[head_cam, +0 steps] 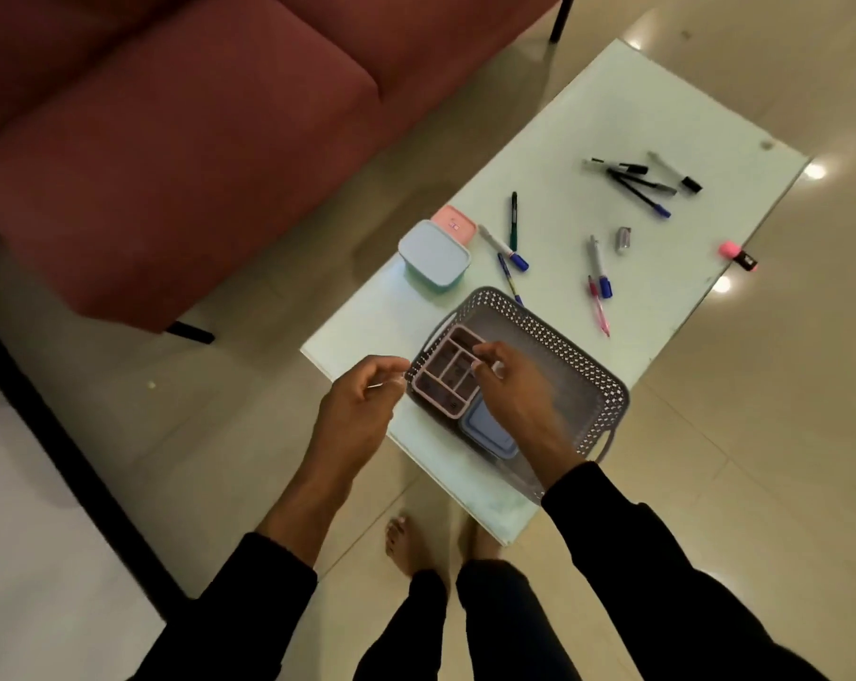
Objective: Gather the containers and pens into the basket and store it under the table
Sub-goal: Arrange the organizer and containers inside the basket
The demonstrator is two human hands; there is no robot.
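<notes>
Head view: your right hand (507, 380) pinches the pink divided plastic organiser (448, 378) inside the grey perforated basket (583, 366); your left hand (367, 395), loosely curled and empty, is nearer the pale blue lidded container (433, 255).

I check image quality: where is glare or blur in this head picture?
Head view: bright lamp reflections on the glossy floor beside the glass table; the left hand looks slightly motion-blurred; the right hand over the grey basket is sharper; light is dim and warm.

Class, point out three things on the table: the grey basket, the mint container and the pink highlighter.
grey basket (593, 373): head view, perforated far rim.
mint container (433, 253): head view, lid centre.
pink highlighter (729, 250): head view, pink end.
</notes>
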